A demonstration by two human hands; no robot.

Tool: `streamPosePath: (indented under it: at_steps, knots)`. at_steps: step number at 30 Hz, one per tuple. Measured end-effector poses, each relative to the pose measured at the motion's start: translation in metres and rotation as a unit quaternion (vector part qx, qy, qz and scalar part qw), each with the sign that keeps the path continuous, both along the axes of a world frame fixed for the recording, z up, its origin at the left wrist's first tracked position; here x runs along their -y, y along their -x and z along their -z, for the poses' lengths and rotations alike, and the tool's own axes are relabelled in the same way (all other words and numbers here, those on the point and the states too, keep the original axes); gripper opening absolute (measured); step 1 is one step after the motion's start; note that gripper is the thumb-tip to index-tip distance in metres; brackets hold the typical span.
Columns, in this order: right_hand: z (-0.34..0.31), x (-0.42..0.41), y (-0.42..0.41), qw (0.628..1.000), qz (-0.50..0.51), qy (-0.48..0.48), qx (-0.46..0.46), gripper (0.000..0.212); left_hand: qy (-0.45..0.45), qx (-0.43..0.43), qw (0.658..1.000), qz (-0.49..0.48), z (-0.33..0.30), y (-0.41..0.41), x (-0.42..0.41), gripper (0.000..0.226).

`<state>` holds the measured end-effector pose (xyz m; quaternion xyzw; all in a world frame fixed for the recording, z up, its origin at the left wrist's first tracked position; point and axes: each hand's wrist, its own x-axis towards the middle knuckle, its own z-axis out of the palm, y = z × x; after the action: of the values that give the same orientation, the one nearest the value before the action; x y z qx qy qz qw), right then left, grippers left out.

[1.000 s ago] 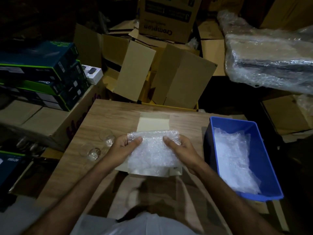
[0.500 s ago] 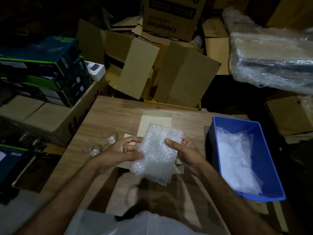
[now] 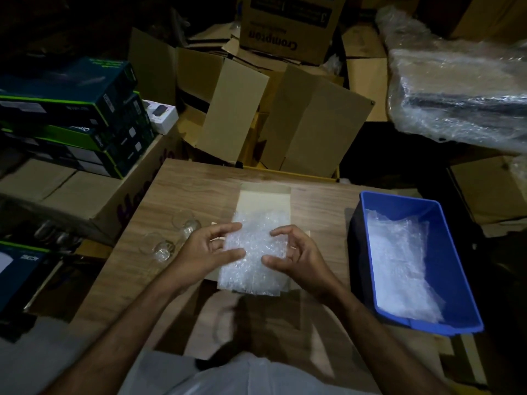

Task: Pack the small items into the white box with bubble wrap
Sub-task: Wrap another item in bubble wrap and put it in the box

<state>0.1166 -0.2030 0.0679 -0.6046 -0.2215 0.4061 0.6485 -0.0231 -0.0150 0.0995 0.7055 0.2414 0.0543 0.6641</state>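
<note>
A sheet of bubble wrap (image 3: pixel 252 253) lies over the open white box (image 3: pixel 263 199) in the middle of the wooden table (image 3: pixel 188 189); the box's raised lid shows behind it. My left hand (image 3: pixel 206 252) touches the sheet's left edge with thumb and forefinger spread. My right hand (image 3: pixel 296 256) touches its right edge with curved fingers. Two small clear glasses (image 3: pixel 186 223) (image 3: pixel 159 248) lie on the table left of my left hand.
A blue plastic bin (image 3: pixel 453 269) holding more bubble wrap (image 3: pixel 399 260) stands at the table's right. Open cardboard cartons (image 3: pixel 256 109) crowd behind the table. Dark green boxes (image 3: pixel 68 115) are stacked on cartons to the left. A plastic-wrapped bundle (image 3: pixel 462 89) sits far right.
The bubble wrap was held up tilted between both hands; now it lies flatter over the box, and my fingers have loosened at its edges.
</note>
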Motion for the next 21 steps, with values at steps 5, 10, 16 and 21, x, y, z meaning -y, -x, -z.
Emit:
streamPosePath:
  at_steps: [5,10,16,21]
  knots:
    - [0.004,-0.009,-0.003,0.987,-0.023,0.080,0.136,0.064,-0.074,-0.054,0.996,0.018,0.001,0.004,-0.009,0.073]
    - [-0.006,-0.010,-0.014,0.960,-0.082,0.082,0.256,0.011,-0.272,-0.060,0.959,0.052,0.009,0.001,-0.019,0.018]
    - [0.001,-0.014,-0.014,0.984,-0.064,0.052,0.160,0.021,-0.037,0.000,0.995,0.090,0.020,0.007,-0.022,0.035]
    - [0.005,-0.030,-0.001,0.979,-0.033,-0.001,0.199,0.006,0.009,0.016,0.999,0.035,0.026,0.010,-0.025,0.016]
